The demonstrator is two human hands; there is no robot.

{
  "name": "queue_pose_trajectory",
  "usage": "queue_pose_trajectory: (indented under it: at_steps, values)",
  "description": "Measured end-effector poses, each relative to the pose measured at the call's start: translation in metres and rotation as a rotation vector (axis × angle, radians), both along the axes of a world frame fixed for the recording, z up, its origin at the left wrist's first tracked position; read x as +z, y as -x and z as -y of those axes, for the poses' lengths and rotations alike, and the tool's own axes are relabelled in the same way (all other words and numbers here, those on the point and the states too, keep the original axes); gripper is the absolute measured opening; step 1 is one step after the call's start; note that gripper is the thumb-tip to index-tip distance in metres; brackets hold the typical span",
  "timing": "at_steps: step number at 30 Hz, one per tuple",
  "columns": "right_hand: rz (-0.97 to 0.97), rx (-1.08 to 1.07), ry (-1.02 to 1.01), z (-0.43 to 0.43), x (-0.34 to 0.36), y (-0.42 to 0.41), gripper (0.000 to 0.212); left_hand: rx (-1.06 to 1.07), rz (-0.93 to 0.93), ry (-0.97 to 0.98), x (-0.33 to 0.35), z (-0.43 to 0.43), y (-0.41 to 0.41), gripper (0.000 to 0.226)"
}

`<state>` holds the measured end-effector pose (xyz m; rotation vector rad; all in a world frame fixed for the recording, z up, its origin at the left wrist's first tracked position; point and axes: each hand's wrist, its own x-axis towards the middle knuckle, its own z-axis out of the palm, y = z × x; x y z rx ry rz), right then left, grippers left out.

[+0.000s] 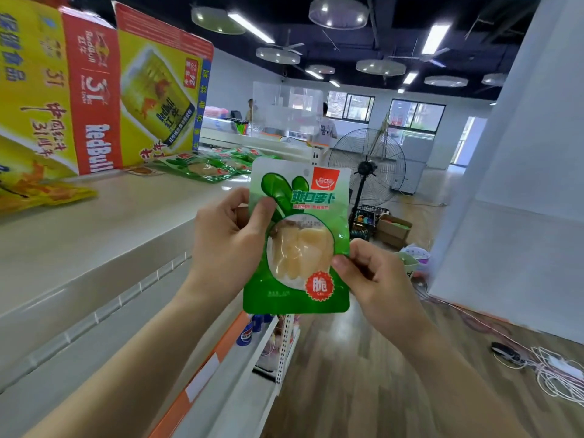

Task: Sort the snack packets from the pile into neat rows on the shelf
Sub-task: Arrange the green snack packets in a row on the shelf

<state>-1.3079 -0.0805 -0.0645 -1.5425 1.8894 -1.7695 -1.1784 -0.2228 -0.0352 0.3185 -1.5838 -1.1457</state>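
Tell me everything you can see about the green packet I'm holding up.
The green snack packet is a glossy sealed plastic pouch with a hang hole, a red logo tag, a clear window showing pale slices and a round red badge. It is upright in the air, front to the camera. The left hand grips its left edge; the right hand pinches its right edge.

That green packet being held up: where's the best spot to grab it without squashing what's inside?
By its flat side edges, coming in from left and right. The green packet is upright, and its middle holds pale pieces behind a clear window. The left hand pinches the upper left edge, the right hand the right edge lower down, which looks sensible.
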Motion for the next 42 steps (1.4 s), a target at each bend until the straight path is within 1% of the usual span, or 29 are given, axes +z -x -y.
queue_pose_trajectory:
  at_steps: [7, 12, 15, 18, 20, 22, 26, 30, 32, 36, 38, 39, 41, 42]
  values:
    - [0.037, 0.008, -0.013, 0.025, -0.009, 0.037, 0.019, 0.056, 0.02, 0.038, -0.013, 0.028, 0.036, 0.013]
    - [0.105, 0.07, -0.043, 0.048, -0.02, 0.073, 0.022, 0.084, 0.069, 0.006, -0.022, 0.046, 0.069, 0.019]
    - [0.124, 0.116, -0.044, 0.066, -0.024, 0.099, 0.019, 0.124, 0.098, -0.005, -0.026, 0.058, 0.09, 0.023]
    - [0.102, 0.164, -0.041, 0.089, -0.028, 0.13, 0.014, 0.198, 0.118, -0.006, -0.028, 0.072, 0.113, 0.022]
    - [0.093, 0.201, -0.033, 0.106, -0.028, 0.153, 0.017, 0.247, 0.131, -0.001, -0.025, 0.082, 0.13, 0.024]
    - [0.104, 0.243, -0.015, 0.121, -0.023, 0.177, 0.015, 0.285, 0.142, 0.009, -0.02, 0.09, 0.149, 0.027]
    - [0.064, 0.31, -0.006, 0.15, -0.016, 0.227, 0.015, 0.364, 0.153, 0.021, -0.01, 0.104, 0.186, 0.024]
    - [0.062, 0.396, -0.033, 0.172, -0.012, 0.267, 0.02, 0.441, 0.157, 0.022, -0.007, 0.109, 0.217, 0.034]
    - [0.084, 0.451, -0.051, 0.183, -0.011, 0.282, 0.022, 0.485, 0.164, 0.019, -0.008, 0.113, 0.23, 0.031]
    - [0.063, 0.491, -0.057, 0.206, -0.02, 0.295, 0.018, 0.589, 0.208, 0.022, -0.012, 0.122, 0.238, 0.025]
    - [0.076, 0.53, -0.077, 0.217, -0.024, 0.294, 0.028, 0.618, 0.219, 0.011, -0.015, 0.128, 0.235, 0.02]
    - [0.094, 0.545, -0.084, 0.223, -0.025, 0.292, 0.028, 0.633, 0.217, 0.002, -0.016, 0.131, 0.233, 0.018]
    - [0.157, 0.583, -0.091, 0.236, -0.025, 0.287, 0.017, 0.667, 0.209, -0.013, -0.017, 0.139, 0.23, 0.016]
    - [0.177, 0.597, -0.103, 0.242, -0.025, 0.284, 0.014, 0.68, 0.206, -0.019, -0.017, 0.143, 0.228, 0.015]
